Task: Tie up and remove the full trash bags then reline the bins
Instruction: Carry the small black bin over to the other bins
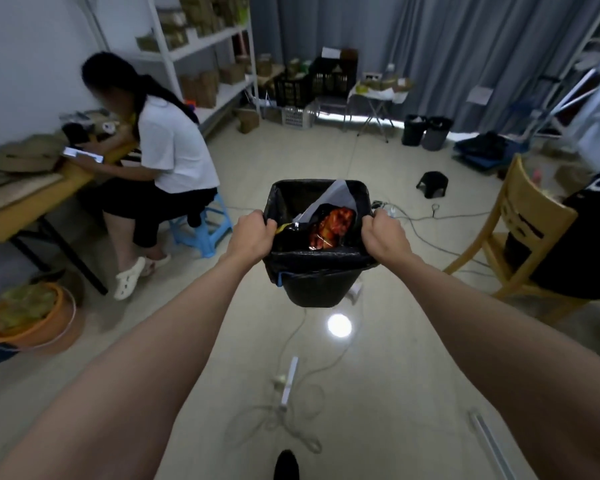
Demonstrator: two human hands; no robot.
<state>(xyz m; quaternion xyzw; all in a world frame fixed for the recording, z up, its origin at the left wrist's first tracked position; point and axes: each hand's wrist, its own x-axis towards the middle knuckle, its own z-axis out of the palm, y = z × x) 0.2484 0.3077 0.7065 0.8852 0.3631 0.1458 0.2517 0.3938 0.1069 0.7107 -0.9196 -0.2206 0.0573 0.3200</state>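
Both bare forearms reach out from 6 o'clock, converging at frame centre. Left hand (253, 233) has its grip curled over the near-left rim of the small square black plastic bin (317, 287), pinching the edge of the black plastic liner bag (321, 258) there. Right hand (383, 235) does the same on the near-right rim, fingers wrapped down over the bag edge. Whether the bin touches the floor or hangs off it, can't tell.

Inside the bag: red-orange printed snack wrapper (331, 228) toward the right, grey-white paper sheet (333, 199) leaning against the far-right corner. Liner top is folded over the bin rim on all sides.

White power strip with looped grey cable (289, 384) lies on the glossy beige tiled floor (395, 358) at 6 o'clock from the bin. Seated person in a white T-shirt (172, 150) at 10 o'clock, on a light-blue plastic stool (208, 226), beside a yellow-topped bench (39, 199). Yellow wooden chair (520, 216) at 3 o'clock. Two more dark round bins (426, 131) stand against the grey curtain at 1 o'clock, well apart from the held bin.
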